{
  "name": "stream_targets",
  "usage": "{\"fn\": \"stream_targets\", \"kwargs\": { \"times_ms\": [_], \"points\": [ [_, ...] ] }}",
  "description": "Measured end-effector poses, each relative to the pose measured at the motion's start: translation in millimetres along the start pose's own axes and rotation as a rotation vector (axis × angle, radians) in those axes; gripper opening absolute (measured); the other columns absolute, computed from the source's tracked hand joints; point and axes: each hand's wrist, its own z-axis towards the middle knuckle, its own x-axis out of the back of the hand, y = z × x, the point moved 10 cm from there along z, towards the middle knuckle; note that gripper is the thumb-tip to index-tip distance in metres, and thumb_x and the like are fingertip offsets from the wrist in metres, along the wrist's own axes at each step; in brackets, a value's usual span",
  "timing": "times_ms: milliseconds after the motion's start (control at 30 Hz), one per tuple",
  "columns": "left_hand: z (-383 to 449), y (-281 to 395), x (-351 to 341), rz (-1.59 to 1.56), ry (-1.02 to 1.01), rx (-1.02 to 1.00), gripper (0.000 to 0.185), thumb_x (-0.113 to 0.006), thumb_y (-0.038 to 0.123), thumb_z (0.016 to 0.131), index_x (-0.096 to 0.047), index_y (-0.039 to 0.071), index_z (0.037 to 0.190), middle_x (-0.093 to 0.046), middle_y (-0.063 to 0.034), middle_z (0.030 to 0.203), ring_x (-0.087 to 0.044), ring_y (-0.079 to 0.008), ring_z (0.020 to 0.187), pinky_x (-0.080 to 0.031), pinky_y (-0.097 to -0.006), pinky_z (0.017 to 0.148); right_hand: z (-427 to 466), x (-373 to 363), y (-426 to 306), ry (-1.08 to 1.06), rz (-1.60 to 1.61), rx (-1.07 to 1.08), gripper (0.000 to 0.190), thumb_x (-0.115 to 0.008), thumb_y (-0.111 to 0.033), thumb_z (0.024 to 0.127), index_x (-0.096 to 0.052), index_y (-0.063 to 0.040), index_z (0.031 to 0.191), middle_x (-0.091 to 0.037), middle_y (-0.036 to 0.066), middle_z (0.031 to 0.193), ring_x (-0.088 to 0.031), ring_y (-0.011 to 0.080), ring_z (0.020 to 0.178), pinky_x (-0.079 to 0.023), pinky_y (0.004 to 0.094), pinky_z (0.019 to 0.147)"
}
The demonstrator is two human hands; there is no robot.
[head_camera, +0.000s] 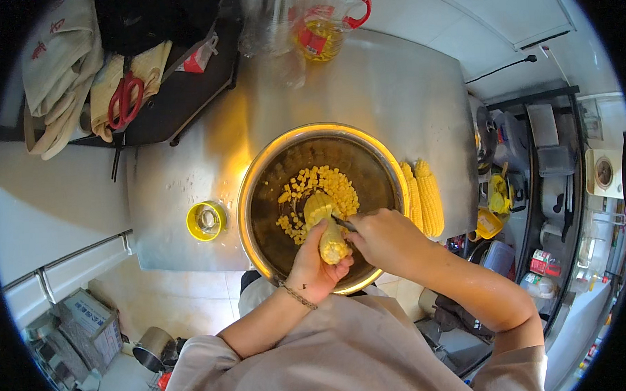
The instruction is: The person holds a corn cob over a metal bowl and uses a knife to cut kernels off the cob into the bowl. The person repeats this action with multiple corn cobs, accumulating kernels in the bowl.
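Note:
Over a round metal basin (257, 234), my left hand (316, 271) grips the near end of a corn cob (333, 247). Part of that cob is stripped of kernels. My right hand (385, 239) holds a small knife (344, 223) by its handle, which the fingers mostly cover. The dark blade lies against the cob's right side. Loose yellow kernels (338, 183) are scattered on the basin's floor around the cob's far end. Two whole corn cobs (430, 203) lie side by side on the steel table, right of the basin.
The basin stands at the front edge of a stainless steel table (392, 87). A yellow-rimmed cup (205, 221) is at left. An oil jug (322, 38) with a red handle stands at the back. Red-handled scissors (125, 101) hang upper left. Loaded shelves (552, 148) line the right.

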Motion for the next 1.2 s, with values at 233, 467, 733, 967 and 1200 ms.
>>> {"fn": "stream_targets", "kwargs": {
  "times_ms": [233,467,733,967,1200],
  "points": [
    [-2,29,16,0.471,-0.078,-0.163,0.038,-0.053,0.049,0.092,-0.052,0.011,0.098,-0.056,-0.0083,0.071,-0.042,-0.0151,0.041,-0.03,-0.0244,0.035,-21,22,58,0.082,0.58,-0.148,0.02,-0.061,-0.018,0.087,-0.065,0.001,0.093,-0.065,0.021,0.072,-0.062,0.0363,0.064,-0.048,0.0403,0.06],
    [-1,21,22,0.328,-0.034,-0.067,0.052,-0.041,0.061,0.093,-0.053,0.011,0.104,-0.059,-0.0089,0.07,-0.049,-0.0167,0.046,-0.038,-0.0269,0.041,-52,35,-7,0.174,-0.024,0.092,0.025,-0.065,-0.023,0.084,-0.067,-0.01,0.106,-0.061,0.011,0.07,-0.062,0.0321,0.06,-0.051,0.0427,0.054],
    [0,25,29,0.348,0.029,-0.181,0.047,-0.044,0.055,0.095,-0.052,0.009,0.102,-0.058,-0.0083,0.076,-0.059,-0.02,0.065,-0.048,-0.0337,0.051,-38,17,-38,0.007,-0.244,0.199,0.022,-0.059,-0.019,0.084,-0.06,0.0,0.095,-0.061,0.014,0.071,-0.064,0.0312,0.057,-0.052,0.0404,0.05],
    [2,23,28,0.35,-0.018,-0.122,0.045,-0.041,0.052,0.097,-0.051,0.008,0.102,-0.057,-0.008,0.073,-0.055,-0.0198,0.055,-0.042,-0.0297,0.042,-20,8,-52,-0.032,-0.282,0.232,0.023,-0.059,-0.01,0.078,-0.057,0.006,0.094,-0.062,0.017,0.072,-0.066,0.0325,0.059,-0.053,0.0401,0.051],
    [0,22,19,0.376,-0.041,-0.139,0.045,-0.035,0.05,0.099,-0.051,0.008,0.102,-0.057,-0.008,0.074,-0.054,-0.0198,0.052,-0.035,-0.0273,0.037,0,5,-63,-0.005,-0.252,0.229,0.023,-0.06,-0.009,0.074,-0.059,0.007,0.09,-0.064,0.019,0.074,-0.067,0.0342,0.062,-0.055,0.0411,0.054]
  ]
}}
